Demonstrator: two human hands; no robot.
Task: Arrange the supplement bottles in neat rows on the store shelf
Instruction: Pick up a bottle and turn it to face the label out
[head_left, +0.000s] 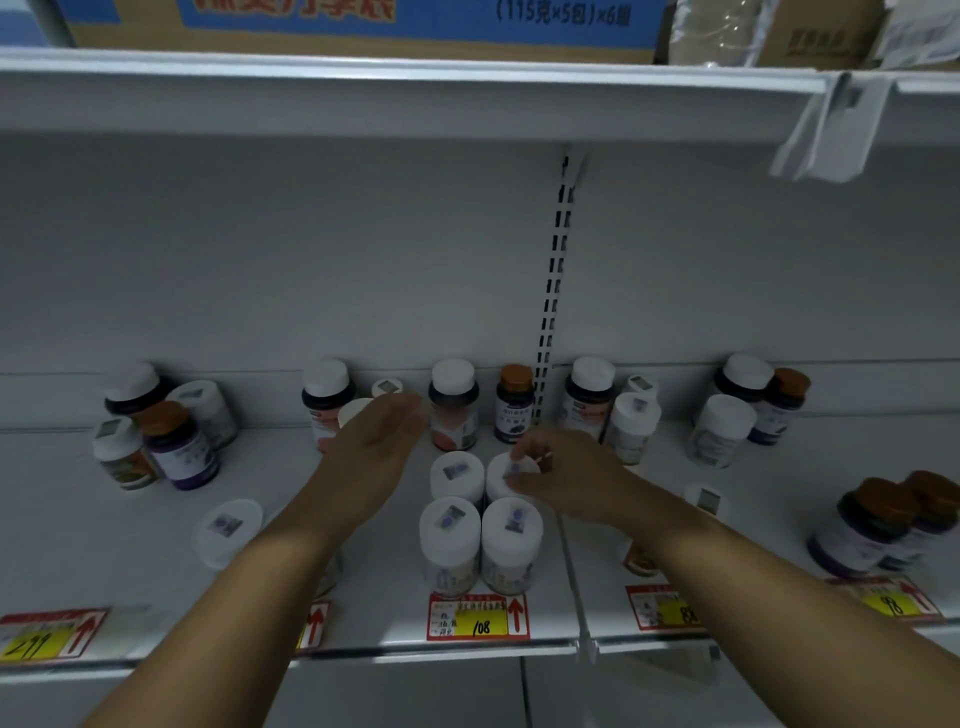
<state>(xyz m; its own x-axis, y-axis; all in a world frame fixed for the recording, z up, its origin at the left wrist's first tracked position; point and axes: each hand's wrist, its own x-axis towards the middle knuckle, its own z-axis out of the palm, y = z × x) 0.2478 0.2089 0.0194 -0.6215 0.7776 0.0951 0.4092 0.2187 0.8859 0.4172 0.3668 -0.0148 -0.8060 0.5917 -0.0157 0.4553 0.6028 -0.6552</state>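
Bottles (480, 519) in square; right hand (563, 475) pinches rear cap, left hand (376, 441) open.

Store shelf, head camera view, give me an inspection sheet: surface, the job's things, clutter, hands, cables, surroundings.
Surface: white store shelf, price tags along its front edge.
Job's things: four white-capped bottles in a two-by-two block at front centre; mixed white-capped and orange-capped bottles stand in loose clusters along the back and at both sides.
Clutter: one white-capped bottle stands alone at front left.
Hands: left hand open, holding nothing; right hand with fingers on the cap of the back-right bottle of the block.
Cables: nothing seen.
Surroundings: upper shelf carrying a cardboard box; slotted upright in the back panel.
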